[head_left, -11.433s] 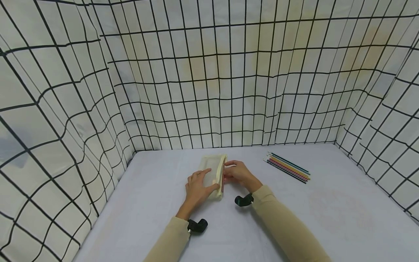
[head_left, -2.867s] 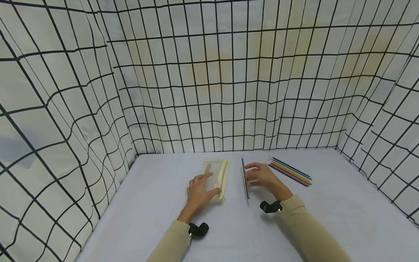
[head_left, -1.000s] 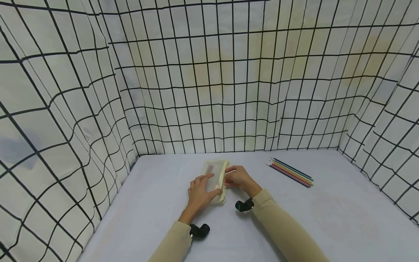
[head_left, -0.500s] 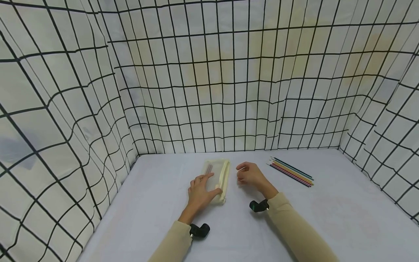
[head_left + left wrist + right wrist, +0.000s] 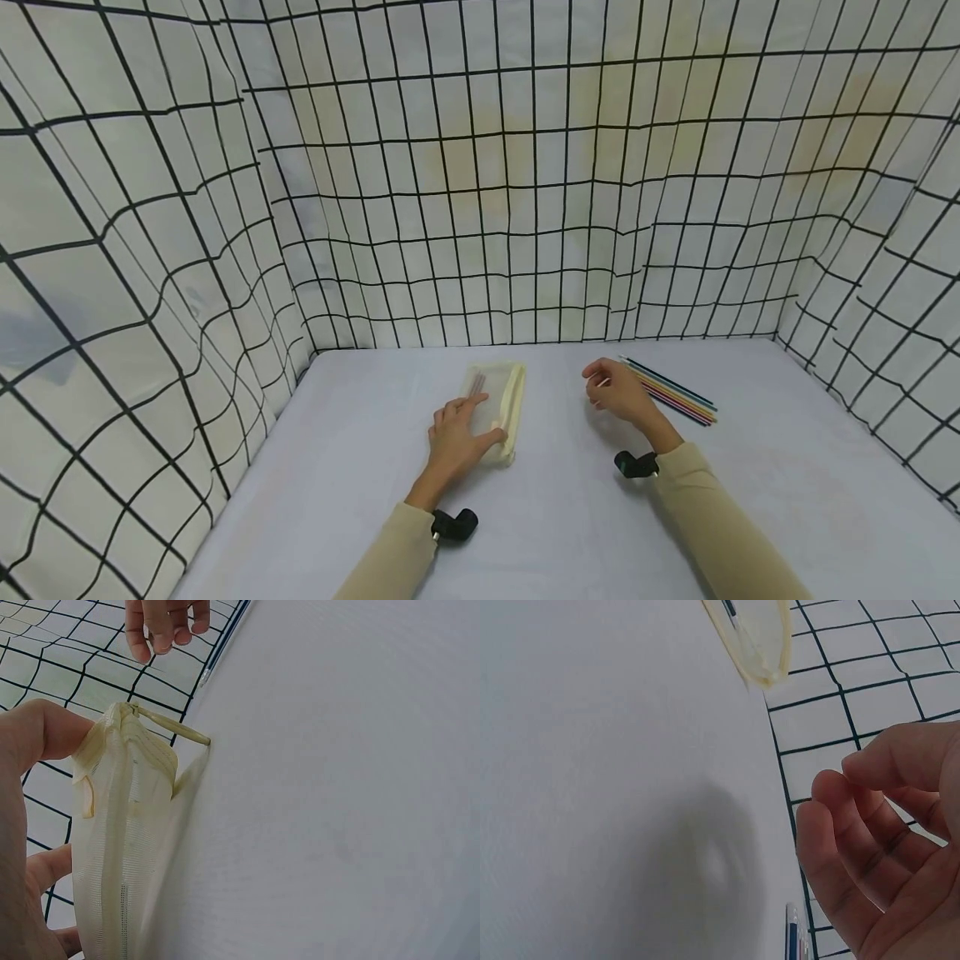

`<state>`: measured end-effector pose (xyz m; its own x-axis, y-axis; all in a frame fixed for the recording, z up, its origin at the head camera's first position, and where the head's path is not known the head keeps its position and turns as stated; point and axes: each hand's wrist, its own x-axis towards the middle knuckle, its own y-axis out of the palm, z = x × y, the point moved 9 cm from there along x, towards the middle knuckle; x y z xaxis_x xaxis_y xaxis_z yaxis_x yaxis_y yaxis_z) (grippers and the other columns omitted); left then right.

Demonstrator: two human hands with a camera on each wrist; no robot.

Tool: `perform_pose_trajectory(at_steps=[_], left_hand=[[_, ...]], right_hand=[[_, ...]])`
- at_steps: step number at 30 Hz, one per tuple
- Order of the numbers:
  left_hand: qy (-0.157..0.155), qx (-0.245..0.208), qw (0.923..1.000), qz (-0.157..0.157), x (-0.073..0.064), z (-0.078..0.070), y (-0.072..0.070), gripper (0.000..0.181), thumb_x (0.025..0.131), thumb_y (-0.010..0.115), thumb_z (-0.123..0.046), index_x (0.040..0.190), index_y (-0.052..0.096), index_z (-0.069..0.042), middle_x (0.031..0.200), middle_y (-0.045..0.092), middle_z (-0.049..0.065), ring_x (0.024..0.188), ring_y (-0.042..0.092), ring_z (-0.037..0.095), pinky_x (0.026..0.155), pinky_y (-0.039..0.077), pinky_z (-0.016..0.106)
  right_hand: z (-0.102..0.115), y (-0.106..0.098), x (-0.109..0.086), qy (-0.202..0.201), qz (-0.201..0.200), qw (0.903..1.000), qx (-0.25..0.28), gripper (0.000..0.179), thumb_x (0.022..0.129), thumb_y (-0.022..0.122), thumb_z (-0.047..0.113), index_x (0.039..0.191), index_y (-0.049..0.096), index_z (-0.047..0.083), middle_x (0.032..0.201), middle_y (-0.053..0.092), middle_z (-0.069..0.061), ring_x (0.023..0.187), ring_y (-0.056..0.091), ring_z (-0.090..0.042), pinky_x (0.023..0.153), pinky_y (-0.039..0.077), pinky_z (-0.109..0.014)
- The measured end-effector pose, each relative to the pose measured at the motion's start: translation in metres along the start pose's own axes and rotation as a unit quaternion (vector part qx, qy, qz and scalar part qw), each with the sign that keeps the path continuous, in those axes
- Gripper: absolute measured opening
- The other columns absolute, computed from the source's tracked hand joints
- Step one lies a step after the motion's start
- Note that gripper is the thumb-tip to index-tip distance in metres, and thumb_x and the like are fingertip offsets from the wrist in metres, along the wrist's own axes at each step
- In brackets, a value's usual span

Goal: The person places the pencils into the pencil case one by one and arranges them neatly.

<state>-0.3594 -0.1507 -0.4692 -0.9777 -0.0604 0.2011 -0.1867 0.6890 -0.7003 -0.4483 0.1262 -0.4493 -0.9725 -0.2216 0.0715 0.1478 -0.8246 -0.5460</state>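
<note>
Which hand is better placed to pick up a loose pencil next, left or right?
Right, most likely: the right grip is empty and hovers close to the loose pencils, while the left grip is farther away and holds the pouch.

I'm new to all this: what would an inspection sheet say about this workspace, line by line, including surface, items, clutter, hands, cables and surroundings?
Surface: pale tabletop, looks flat.
Job's things: mesh pouch with slender items showing through; coloured pencils lying side by side to the right.
Clutter: nothing seen.
Grippers: bare hands here. The left hand holds the mesh pouch; the right hand is raised near the coloured pencils, holding nothing.
Cables: nothing seen.
Surroundings: pale walls crossed by black grid lines.
</note>
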Motion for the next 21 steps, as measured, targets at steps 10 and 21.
perform_pose_trajectory(at_steps=[10, 21], left_hand=[[-0.003, 0.001, 1.0, 0.008, 0.0, 0.0, 0.0, 0.074, 0.078, 0.076, -0.046, 0.146, 0.056, -0.023, 0.15, 0.046, 0.017, 0.137, 0.037, 0.041, 0.106, 0.03, 0.064], [-0.005, -0.003, 1.0, 0.008, 0.0, 0.0, -0.001, 0.075, 0.078, 0.075, -0.046, 0.146, 0.056, -0.023, 0.15, 0.046, 0.017, 0.136, 0.037, 0.04, 0.105, 0.03, 0.062]], right_hand=[[-0.003, -0.028, -0.004, -0.049, -0.015, 0.9955, -0.08, 0.029, 0.092, 0.064, 0.002, 0.12, 0.062, -0.003, 0.097, 0.063, -0.013, 0.082, 0.06, -0.021, 0.067, 0.052, -0.03], [-0.014, -0.054, -0.004, -0.07, -0.017, 0.9863, -0.148, 0.03, 0.088, 0.07, 0.003, 0.118, 0.065, 0.0, 0.095, 0.066, -0.009, 0.09, 0.061, -0.023, 0.076, 0.049, -0.034]])
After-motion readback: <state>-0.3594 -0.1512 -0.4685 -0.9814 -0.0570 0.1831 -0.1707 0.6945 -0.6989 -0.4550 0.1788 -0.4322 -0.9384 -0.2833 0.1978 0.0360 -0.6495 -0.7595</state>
